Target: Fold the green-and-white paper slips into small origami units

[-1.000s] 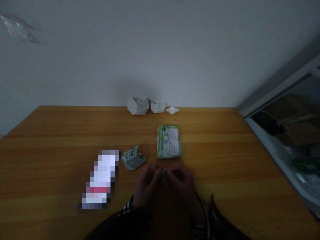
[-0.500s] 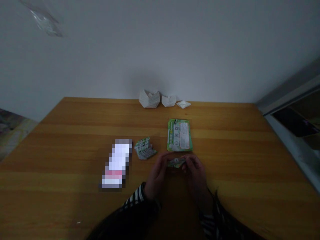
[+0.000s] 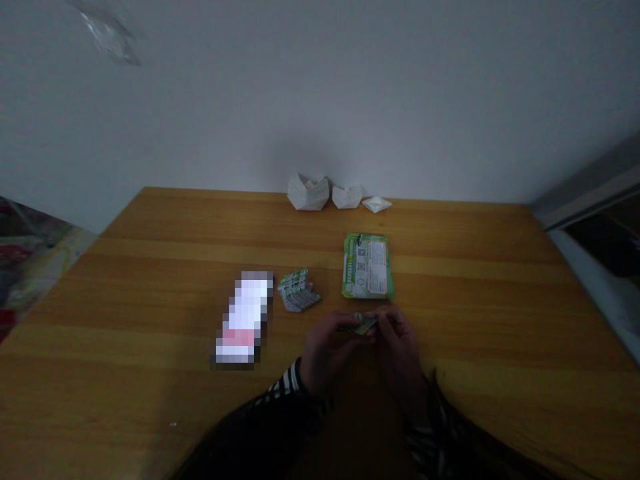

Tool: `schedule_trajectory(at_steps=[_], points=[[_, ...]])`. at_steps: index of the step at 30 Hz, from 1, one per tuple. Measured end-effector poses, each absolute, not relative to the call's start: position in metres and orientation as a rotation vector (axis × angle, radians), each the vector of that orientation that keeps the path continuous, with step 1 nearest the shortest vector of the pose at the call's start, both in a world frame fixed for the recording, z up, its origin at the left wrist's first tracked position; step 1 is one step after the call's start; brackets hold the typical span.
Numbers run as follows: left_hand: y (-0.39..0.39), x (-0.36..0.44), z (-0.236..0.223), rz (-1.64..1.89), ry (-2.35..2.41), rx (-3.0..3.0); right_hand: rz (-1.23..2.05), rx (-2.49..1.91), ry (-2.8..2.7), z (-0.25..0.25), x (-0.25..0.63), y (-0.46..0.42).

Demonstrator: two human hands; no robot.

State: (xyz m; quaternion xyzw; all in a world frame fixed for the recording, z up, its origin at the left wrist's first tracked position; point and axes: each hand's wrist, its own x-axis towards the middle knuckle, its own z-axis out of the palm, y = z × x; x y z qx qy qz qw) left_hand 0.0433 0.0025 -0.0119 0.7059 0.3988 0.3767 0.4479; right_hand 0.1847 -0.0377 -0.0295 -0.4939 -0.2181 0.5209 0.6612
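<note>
Between my hands, above the near part of the wooden table (image 3: pixel 465 333), is a small piece of folded green printed paper (image 3: pixel 366 325). My left hand (image 3: pixel 327 350) grips its left side, fingers along the far edge and thumb below. At its right end my right hand (image 3: pixel 400 343) pinches it, and the fingers hide part of it. Just beyond my hands lies a stack of green printed leaflets (image 3: pixel 367 267). A folded green and white paper piece (image 3: pixel 299 291) stands to the left of my left hand, apart from it.
A phone with a lit, pixelated screen (image 3: pixel 243 318) lies on the left. Along the wall (image 3: pixel 425 100) at the back sit a large white paper boat (image 3: pixel 309 193), a smaller one (image 3: pixel 347 197) and a flat, diamond-like white folded paper (image 3: pixel 377 204). Clear plastic (image 3: pixel 110 33) hangs on the wall.
My left hand has turned, its fingers now reaching across the folded paper with the thumb beneath. The paper has tilted between my hands. The whole view has shifted slightly.
</note>
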Motion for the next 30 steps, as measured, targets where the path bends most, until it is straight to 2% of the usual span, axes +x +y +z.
schedule_trajectory(at_steps=[7,18,22,30], points=[[0.003,0.041,-0.011,1.032,1.023,1.676,1.234,-1.033,-0.505,-0.027,0.182,-0.039],[0.004,0.034,-0.023,0.790,0.856,2.079,1.236,-1.018,-0.454,-0.028,0.183,-0.040],[0.003,0.037,-0.025,0.916,0.879,1.832,1.227,-1.021,-0.500,-0.028,0.181,-0.042],[-0.007,0.051,-0.022,1.040,1.209,1.193,1.081,-1.313,-0.535,-0.029,0.173,-0.043]])
